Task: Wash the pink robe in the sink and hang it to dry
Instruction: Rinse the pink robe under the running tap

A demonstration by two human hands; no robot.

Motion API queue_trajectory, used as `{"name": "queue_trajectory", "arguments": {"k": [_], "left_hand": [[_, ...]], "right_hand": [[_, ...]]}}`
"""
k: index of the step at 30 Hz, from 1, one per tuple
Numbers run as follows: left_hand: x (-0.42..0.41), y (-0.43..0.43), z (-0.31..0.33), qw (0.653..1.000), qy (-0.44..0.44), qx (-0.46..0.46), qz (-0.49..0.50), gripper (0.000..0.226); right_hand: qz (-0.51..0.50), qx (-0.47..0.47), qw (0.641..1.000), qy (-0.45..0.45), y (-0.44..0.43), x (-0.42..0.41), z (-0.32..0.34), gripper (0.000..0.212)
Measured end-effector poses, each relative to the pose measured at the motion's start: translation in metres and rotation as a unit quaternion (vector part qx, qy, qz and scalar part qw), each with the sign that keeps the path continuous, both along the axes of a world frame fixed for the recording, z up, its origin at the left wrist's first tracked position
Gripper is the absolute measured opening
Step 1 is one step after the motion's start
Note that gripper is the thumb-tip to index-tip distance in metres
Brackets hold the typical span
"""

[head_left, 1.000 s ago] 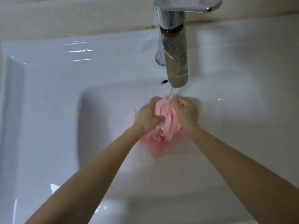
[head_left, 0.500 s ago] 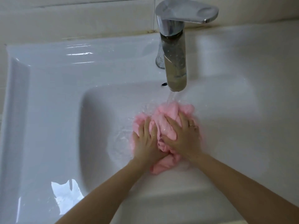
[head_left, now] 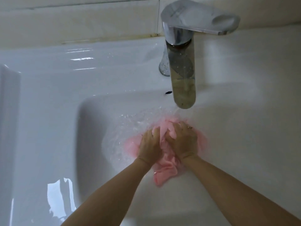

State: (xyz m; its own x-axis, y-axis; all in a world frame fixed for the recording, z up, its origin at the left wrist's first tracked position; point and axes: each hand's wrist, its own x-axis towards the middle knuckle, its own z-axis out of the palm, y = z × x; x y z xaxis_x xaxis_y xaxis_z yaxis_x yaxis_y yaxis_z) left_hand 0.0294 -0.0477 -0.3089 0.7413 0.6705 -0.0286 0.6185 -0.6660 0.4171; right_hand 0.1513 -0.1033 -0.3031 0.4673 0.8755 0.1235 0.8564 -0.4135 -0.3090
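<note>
The wet pink robe [head_left: 164, 171] lies bunched on the floor of the white sink basin [head_left: 91, 128], just in front of the running stream from the chrome faucet [head_left: 183, 79]. My left hand [head_left: 150, 145] bears down on its left part, fingers dug into the folds. My right hand [head_left: 183, 141], with a ring on one finger, grips a raised fold at the top of the bundle. Pink cloth spreads out on both sides of my hands and trails toward me between my wrists. Much of the robe is hidden under my hands.
Water splashes across the basin to the left of the robe. The faucet spout overhangs the basin's back edge, with its lever [head_left: 200, 18] above. A small overflow hole [head_left: 168, 92] sits beside the spout. A broad wet sink ledge [head_left: 40, 82] runs left, with a tiled wall behind.
A second ago my hands held the bunched robe up under the stream. They have since brought it down onto the basin floor, where my fingers now dig into it.
</note>
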Motion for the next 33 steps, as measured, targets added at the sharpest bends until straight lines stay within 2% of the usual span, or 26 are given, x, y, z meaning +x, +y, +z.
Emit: {"name": "queue_trajectory", "arguments": {"k": [3, 5, 7, 8, 9, 10, 11, 12, 13, 15, 16, 17, 19, 20, 21, 22, 23, 24, 25, 26, 29, 33], "left_hand": [[0.005, 0.011, 0.005, 0.997, 0.006, 0.06, -0.048, 0.037], [0.007, 0.023, 0.009, 0.994, -0.007, 0.073, -0.077, 0.02], [0.013, 0.036, 0.027, 0.99, 0.033, 0.019, -0.135, 0.019], [0.017, 0.04, 0.04, 0.984, 0.1, -0.023, -0.146, 0.015], [0.02, 0.042, 0.044, 0.98, 0.137, -0.067, -0.129, 0.005], [0.023, 0.044, 0.056, 0.981, 0.154, -0.097, -0.067, 0.012], [0.024, 0.045, 0.06, 0.981, 0.128, -0.146, 0.003, 0.019], [0.023, 0.045, 0.065, 0.966, 0.101, -0.229, 0.07, 0.02], [0.019, 0.046, 0.07, 0.951, 0.031, -0.283, 0.12, 0.021], [0.006, 0.044, 0.089, 0.922, -0.07, -0.354, 0.143, 0.024], [-0.003, 0.041, 0.1, 0.897, -0.111, -0.405, 0.141, 0.024], [-0.013, 0.037, 0.112, 0.871, -0.144, -0.451, 0.128, 0.021], [-0.031, 0.025, 0.124, 0.832, -0.172, -0.513, 0.118, 0.02], [-0.037, 0.019, 0.121, 0.831, -0.182, -0.508, 0.137, 0.022], [-0.041, 0.014, 0.117, 0.862, -0.163, -0.452, 0.163, 0.029], [-0.041, 0.01, 0.109, 0.915, -0.088, -0.354, 0.172, 0.048], [-0.038, 0.005, 0.103, 0.954, 0.014, -0.262, 0.147, 0.077], [-0.034, -0.001, 0.091, 0.968, 0.101, -0.202, 0.11, 0.106], [-0.028, -0.008, 0.081, 0.969, 0.157, -0.18, 0.07, 0.125], [-0.023, -0.015, 0.071, 0.968, 0.178, -0.172, 0.038, 0.132], [-0.018, -0.027, 0.046, 0.98, 0.168, -0.108, 0.025, 0.117], [-0.021, -0.037, 0.027, 0.996, 0.055, 0.016, 0.072, 0.068]], "right_hand": [[-0.022, 0.002, 1.0, -0.018, 0.012, 0.003, 0.004, 0.032], [-0.033, -0.009, 0.999, -0.014, 0.021, 0.005, 0.008, 0.037], [-0.052, -0.032, 0.998, 0.017, 0.029, 0.005, 0.016, 0.045], [-0.069, -0.061, 0.995, 0.039, 0.033, 0.004, 0.022, 0.048], [-0.098, -0.094, 0.988, 0.07, 0.037, 0.005, 0.027, 0.05], [-0.139, -0.129, 0.973, 0.131, 0.04, 0.009, 0.032, 0.048], [-0.184, -0.148, 0.952, 0.193, 0.041, 0.014, 0.039, 0.046], [-0.216, -0.145, 0.93, 0.259, 0.038, 0.02, 0.049, 0.044], [-0.229, -0.111, 0.909, 0.332, 0.033, 0.024, 0.057, 0.039], [-0.194, -0.004, 0.849, 0.491, 0.014, 0.028, 0.081, 0.025], [-0.169, 0.042, 0.816, 0.551, 0.0, 0.029, 0.091, 0.026], [-0.148, 0.065, 0.803, 0.574, -0.014, 0.029, 0.095, 0.022], [-0.151, 0.051, 0.836, 0.525, -0.036, 0.027, 0.101, 0.004], [-0.166, 0.037, 0.87, 0.463, -0.043, 0.027, 0.1, 0.011], [-0.177, 0.015, 0.907, 0.383, -0.048, 0.027, 0.096, 0.016], [-0.168, -0.006, 0.938, 0.304, -0.049, 0.024, 0.093, 0.026], [-0.14, -0.028, 0.958, 0.25, -0.047, 0.02, 0.09, 0.048], [-0.102, -0.046, 0.966, 0.233, -0.043, 0.015, 0.084, 0.069], [-0.065, -0.07, 0.969, 0.227, -0.037, 0.01, 0.076, 0.083], [-0.036, -0.102, 0.97, 0.218, -0.031, 0.004, 0.067, 0.089], [0.007, -0.164, 0.977, 0.133, -0.026, -0.011, 0.045, 0.074], [0.006, -0.112, 0.993, 0.034, -0.03, -0.02, 0.023, 0.056]]}}
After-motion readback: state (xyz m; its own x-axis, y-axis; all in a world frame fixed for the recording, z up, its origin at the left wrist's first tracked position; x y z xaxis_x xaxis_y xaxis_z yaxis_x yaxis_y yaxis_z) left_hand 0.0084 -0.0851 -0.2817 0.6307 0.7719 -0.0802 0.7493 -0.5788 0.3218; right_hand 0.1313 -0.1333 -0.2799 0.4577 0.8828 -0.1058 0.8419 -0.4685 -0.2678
